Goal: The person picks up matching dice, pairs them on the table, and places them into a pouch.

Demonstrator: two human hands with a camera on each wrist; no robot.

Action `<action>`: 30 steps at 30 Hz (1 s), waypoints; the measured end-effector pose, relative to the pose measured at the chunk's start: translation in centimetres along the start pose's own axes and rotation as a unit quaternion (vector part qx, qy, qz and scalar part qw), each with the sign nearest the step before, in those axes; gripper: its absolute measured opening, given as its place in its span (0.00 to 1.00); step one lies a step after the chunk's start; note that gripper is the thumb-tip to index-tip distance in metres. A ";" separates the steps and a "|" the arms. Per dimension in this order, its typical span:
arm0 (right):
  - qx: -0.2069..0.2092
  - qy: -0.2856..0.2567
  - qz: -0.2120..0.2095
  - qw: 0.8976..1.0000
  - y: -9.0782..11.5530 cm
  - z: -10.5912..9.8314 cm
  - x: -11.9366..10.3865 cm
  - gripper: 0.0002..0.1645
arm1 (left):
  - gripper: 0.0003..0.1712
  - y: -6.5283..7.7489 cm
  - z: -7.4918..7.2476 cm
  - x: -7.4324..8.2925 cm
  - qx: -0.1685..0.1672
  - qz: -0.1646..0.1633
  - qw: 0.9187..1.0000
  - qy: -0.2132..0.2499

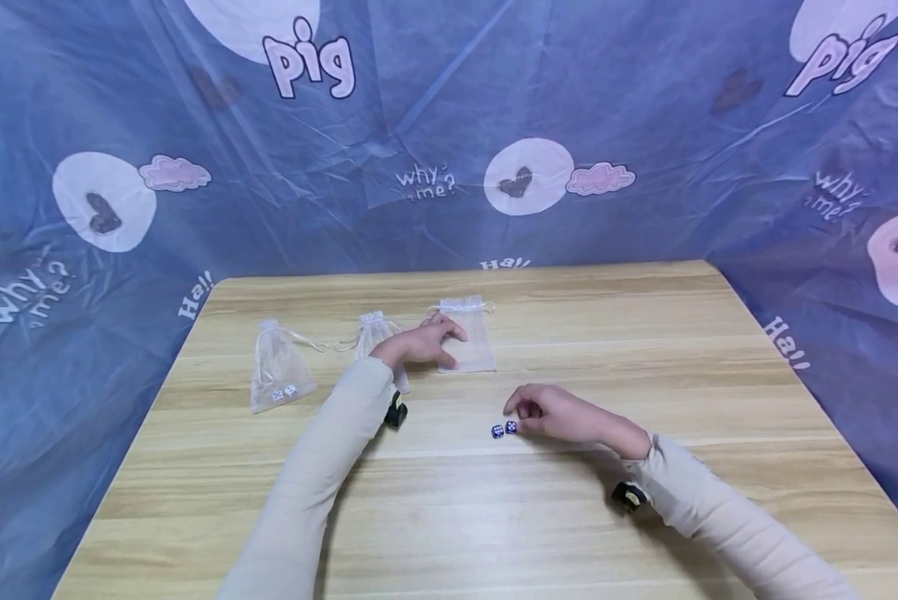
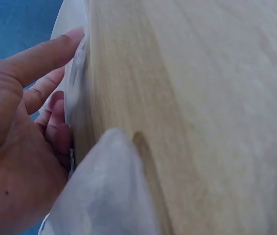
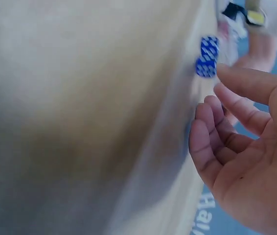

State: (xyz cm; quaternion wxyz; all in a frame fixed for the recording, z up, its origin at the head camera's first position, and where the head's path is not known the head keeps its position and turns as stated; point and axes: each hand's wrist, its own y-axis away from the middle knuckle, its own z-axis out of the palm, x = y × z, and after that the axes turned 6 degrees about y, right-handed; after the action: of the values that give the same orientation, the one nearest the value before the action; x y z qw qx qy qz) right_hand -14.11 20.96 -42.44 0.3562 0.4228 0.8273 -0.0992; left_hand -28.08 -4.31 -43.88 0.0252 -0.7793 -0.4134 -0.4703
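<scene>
Two blue dice with white pips (image 1: 497, 431) sit side by side on the table. Beside them is my right hand (image 1: 569, 415), fingers loosely bent; its thumb tip is close to the nearer die, and contact is unclear. In the right wrist view the dice (image 3: 207, 57) appear just past the thumb. Farther back, my left hand (image 1: 421, 340) reaches to a flat, white, sheer drawstring bag (image 1: 473, 337), thumb and fingers spread over its left side. The left wrist view has the fingertips at a sheer edge. A second sheer bag (image 1: 370, 333) is partly hidden beneath the left wrist.
A third sheer drawstring bag (image 1: 269, 367) lies at the left of the wooden table (image 1: 464, 517), with two dice (image 1: 284, 392) inside it. Blue printed cloth (image 1: 434, 108) hangs behind the table and along both sides.
</scene>
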 end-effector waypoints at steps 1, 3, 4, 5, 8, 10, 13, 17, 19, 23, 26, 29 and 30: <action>0.009 -0.004 0.002 1.000 -0.2 -0.4 0.1 0.13 | 0.30 0.0 0.0 0.0 0.002 0.003 1.000 -0.002; 0.030 -0.013 0.011 0.999 -0.6 -1.2 0.4 0.13 | 0.29 0.0 0.1 0.1 0.006 0.008 1.000 -0.002; 0.041 -0.019 0.021 0.999 -0.8 -1.6 0.5 0.13 | 0.28 0.1 0.2 0.2 0.007 0.009 1.000 0.003; 0.052 -0.022 0.028 0.998 -1.1 -2.0 0.6 0.14 | 0.28 0.1 0.3 0.2 0.006 0.009 1.000 0.010; 0.077 -0.027 0.042 0.996 -1.9 -3.2 1.1 0.15 | 0.29 0.1 0.4 0.3 0.006 0.008 0.999 0.048; 0.086 -0.022 0.049 0.995 -2.4 -3.8 1.4 0.15 | 0.30 0.0 0.3 0.3 0.012 0.011 0.997 0.080; 0.094 -0.016 0.056 0.994 -3.6 -4.6 1.9 0.16 | 0.28 0.0 -0.6 0.5 0.051 0.024 0.992 0.111; 0.095 -0.007 0.076 0.993 -5.7 -5.4 2.4 0.20 | 0.26 -0.1 -2.3 1.1 0.125 0.034 0.986 0.108; 0.093 0.001 0.088 0.992 -7.0 -5.6 2.5 0.24 | 0.29 -0.2 -2.9 1.1 0.152 0.024 0.983 0.100; 0.086 0.031 0.112 0.990 -9.3 -5.4 3.2 0.33 | 0.38 -0.5 -3.3 0.8 0.170 -0.013 0.982 0.077; 0.081 0.058 0.125 0.987 -10.6 -4.9 3.8 0.39 | 0.43 -0.9 -2.8 0.6 0.172 -0.041 0.984 0.037; 0.074 0.079 0.138 0.984 -11.4 -4.6 4.0 0.42 | 0.45 -1.2 -2.2 0.5 0.174 -0.069 0.982 0.007; 0.072 0.080 0.141 0.984 -11.7 -4.6 4.0 0.42 | 0.45 -1.3 -2.0 0.5 0.176 -0.079 0.981 0.000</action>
State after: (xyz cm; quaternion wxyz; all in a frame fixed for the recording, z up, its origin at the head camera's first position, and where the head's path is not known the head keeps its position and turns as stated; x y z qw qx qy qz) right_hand -26.96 18.36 -43.43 0.2677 0.5668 0.7757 -0.0733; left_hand -30.29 -4.05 -42.83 0.1252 -0.7276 -0.5499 -0.3905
